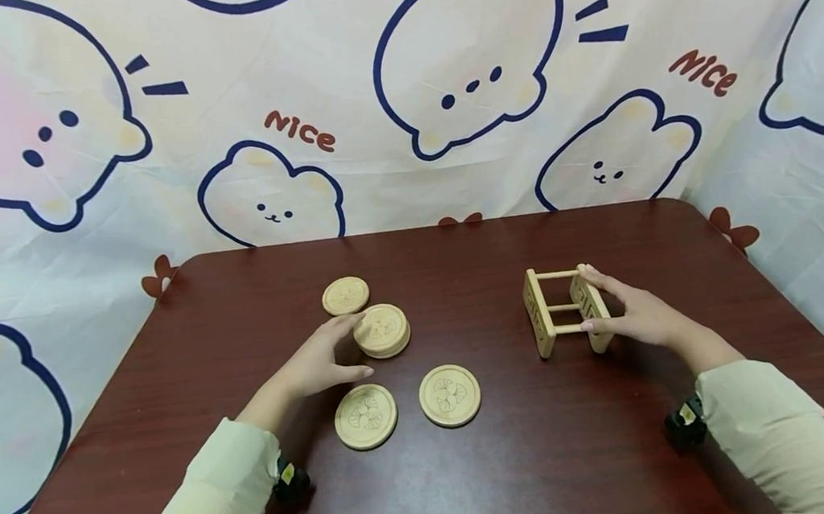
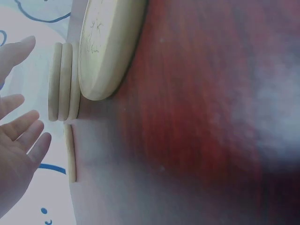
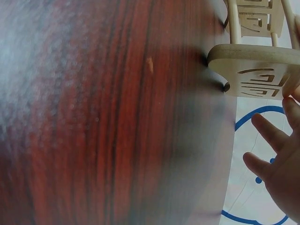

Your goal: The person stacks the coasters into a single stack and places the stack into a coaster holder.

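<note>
My left hand (image 1: 322,361) reaches over the table with thumb and fingers spread apart, holding nothing. Its fingertips are right at a stack of round wooden coasters (image 1: 383,329); the left wrist view shows three coasters (image 2: 64,82) in it. Below that hand lies a single coaster (image 1: 366,417) with a leaf pattern. On the right, a small wooden coaster rack (image 1: 560,307) has two cut-out side panels joined by rods. My right hand (image 1: 642,315) pinches its right panel (image 3: 255,72) between thumb and index finger, the other fingers spread.
Another coaster (image 1: 346,295) lies flat behind the stack, and one more coaster (image 1: 450,396) lies nearer the middle. Everything stands on a dark reddish-brown table (image 1: 529,457). A printed cloth (image 1: 377,187) hangs behind the table's far edge.
</note>
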Action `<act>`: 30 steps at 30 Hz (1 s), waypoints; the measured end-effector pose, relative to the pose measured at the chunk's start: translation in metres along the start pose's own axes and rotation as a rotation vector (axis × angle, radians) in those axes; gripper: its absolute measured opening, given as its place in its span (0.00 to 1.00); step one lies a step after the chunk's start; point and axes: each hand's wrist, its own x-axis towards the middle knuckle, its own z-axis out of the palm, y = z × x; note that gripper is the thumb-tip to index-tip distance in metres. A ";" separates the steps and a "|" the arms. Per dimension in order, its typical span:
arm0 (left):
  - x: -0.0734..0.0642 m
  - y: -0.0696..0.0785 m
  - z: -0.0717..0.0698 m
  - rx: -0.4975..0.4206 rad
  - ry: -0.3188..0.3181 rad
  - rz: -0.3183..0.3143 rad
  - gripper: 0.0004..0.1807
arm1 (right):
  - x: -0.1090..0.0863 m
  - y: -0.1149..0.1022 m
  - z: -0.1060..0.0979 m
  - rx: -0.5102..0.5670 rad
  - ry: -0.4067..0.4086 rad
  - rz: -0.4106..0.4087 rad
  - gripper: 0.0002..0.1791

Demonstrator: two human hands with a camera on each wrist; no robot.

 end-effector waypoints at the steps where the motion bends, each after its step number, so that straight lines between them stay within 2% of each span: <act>1: -0.002 0.001 -0.001 0.000 0.002 0.004 0.44 | 0.000 0.000 0.000 -0.001 -0.001 0.001 0.46; 17: -0.033 0.022 -0.002 0.036 -0.006 0.093 0.42 | 0.000 -0.001 -0.001 -0.006 -0.002 0.016 0.47; 23: -0.040 0.021 0.004 0.038 -0.027 0.115 0.41 | 0.001 -0.001 -0.001 -0.003 -0.002 0.013 0.46; 30: -0.047 0.013 0.015 0.041 -0.084 0.084 0.41 | 0.001 -0.001 -0.002 -0.006 -0.005 0.009 0.47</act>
